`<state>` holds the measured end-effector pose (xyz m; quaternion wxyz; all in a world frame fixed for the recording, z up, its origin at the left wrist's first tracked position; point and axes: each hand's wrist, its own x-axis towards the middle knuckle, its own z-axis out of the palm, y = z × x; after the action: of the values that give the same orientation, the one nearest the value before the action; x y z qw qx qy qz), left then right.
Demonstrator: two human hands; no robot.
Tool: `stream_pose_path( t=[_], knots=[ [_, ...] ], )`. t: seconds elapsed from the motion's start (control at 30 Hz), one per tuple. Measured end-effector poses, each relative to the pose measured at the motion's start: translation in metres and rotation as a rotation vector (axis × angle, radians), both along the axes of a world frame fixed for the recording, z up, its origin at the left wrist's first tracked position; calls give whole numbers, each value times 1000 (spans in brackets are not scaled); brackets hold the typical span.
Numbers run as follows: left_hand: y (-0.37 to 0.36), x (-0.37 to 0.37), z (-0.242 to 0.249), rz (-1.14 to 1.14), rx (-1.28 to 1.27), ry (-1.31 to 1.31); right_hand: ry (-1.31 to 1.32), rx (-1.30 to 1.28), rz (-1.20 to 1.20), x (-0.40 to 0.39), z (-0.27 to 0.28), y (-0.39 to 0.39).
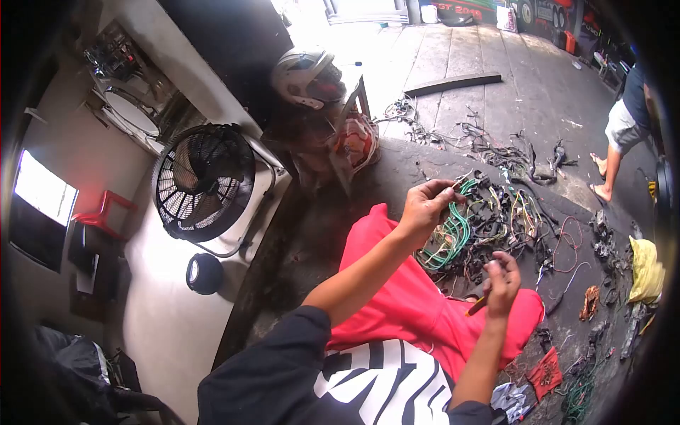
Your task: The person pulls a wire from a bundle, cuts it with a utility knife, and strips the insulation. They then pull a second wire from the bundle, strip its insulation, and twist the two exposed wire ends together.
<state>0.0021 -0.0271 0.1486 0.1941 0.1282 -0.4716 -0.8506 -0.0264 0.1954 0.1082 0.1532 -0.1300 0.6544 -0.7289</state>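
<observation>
My left hand (428, 204) is raised over a heap of wires, its thumb and fingers pinched on thin wire ends. A looped bundle of green wires (453, 241) hangs just below those fingers. My right hand (501, 283) is lower and to the right, fingers curled, apart from the left. From its palm side sticks a slim yellow-and-dark tool (477, 306); its kind cannot be made out. Beyond both hands lies a tangled wiring harness (506, 219) with black connectors and mixed wires, close to my legs in red trousers (397, 297).
More loose harness pieces (503, 149) trail across the floor ahead. At left are a large black fan (205, 184) and a white helmet (308, 76) on a stand. A yellow bag (646, 269) lies at right. Another person (627, 120) stands at far right.
</observation>
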Motion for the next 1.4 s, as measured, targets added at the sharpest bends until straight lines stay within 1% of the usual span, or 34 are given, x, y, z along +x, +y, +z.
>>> stream_pose_path(
  t=[0.03,0.07,0.1,0.13,0.17,0.2,0.23,0.27,0.3,0.33,0.37,0.4,0.43,0.47,0.5,0.53,0.57,0.63,0.73,0.83,0.87,0.97,1.0,1.1,1.17,1.23,1.27,1.37,1.4],
  knots=[
    [0,1,-4,-1,11,3,-214,-88,48,-4,8,3],
    [2,0,-8,-6,21,8,-374,-123,102,-6,4,3],
    [5,0,-10,-16,32,15,-531,-160,152,-7,-5,4],
    [8,0,-11,-12,39,-18,-663,-140,144,-5,-30,4],
    [11,-1,-16,-18,13,-54,-786,-134,196,2,-51,6],
    [10,-1,-28,-20,-13,-90,-838,-135,163,16,-69,9],
    [8,-1,-39,-16,-41,-128,-891,-135,136,29,-69,4],
    [8,1,-51,5,-67,-157,-813,-83,185,36,-67,0],
    [7,4,-61,4,-12,-178,-744,-29,229,46,-59,-2],
    [5,7,-72,1,42,-202,-678,6,185,54,-78,-3],
    [3,11,-82,-2,95,-227,-661,2,227,57,-90,-2],
    [1,16,-83,-16,60,-262,-647,0,264,57,-98,-1],
    [2,20,-83,-16,103,-294,-627,-3,301,54,-94,-6],
    [3,21,-81,-31,95,-316,-642,-50,294,48,-86,-5],
    [6,22,-75,-47,90,-340,-612,-120,284,41,-58,-8],
    [14,22,-56,-23,109,-316,-597,-184,243,31,-69,-5],
    [19,21,-47,-44,118,-298,-632,-261,291,20,-67,0],
    [25,15,-44,-102,66,-244,-679,-454,184,17,-32,-8],
    [36,6,-44,-204,44,-262,-715,-529,124,17,-9,-9],
    [41,-10,-59,-226,20,-312,-735,-434,146,19,12,-4],
    [44,-14,-61,-208,8,-335,-712,-400,193,17,18,0],
    [44,-22,-68,-222,-40,-284,-459,-207,231,-8,26,7],
    [46,-20,-65,-197,4,-316,-452,-130,270,-20,39,8],
    [41,-13,-61,-210,19,-384,-419,-106,276,-46,25,10],
    [35,-9,-63,-218,29,-332,-436,-68,211,-51,13,7],
    [31,-10,-66,-175,-10,-379,-464,-41,156,-56,-14,2],
    [28,-9,-63,-189,16,-390,-468,-89,130,-56,-21,-1],
    [30,-15,-67,-90,1,-355,-419,-207,175,-54,-4,-23],
    [31,-17,-62,-95,13,-341,-449,-254,206,-53,1,-28]
  ],
)
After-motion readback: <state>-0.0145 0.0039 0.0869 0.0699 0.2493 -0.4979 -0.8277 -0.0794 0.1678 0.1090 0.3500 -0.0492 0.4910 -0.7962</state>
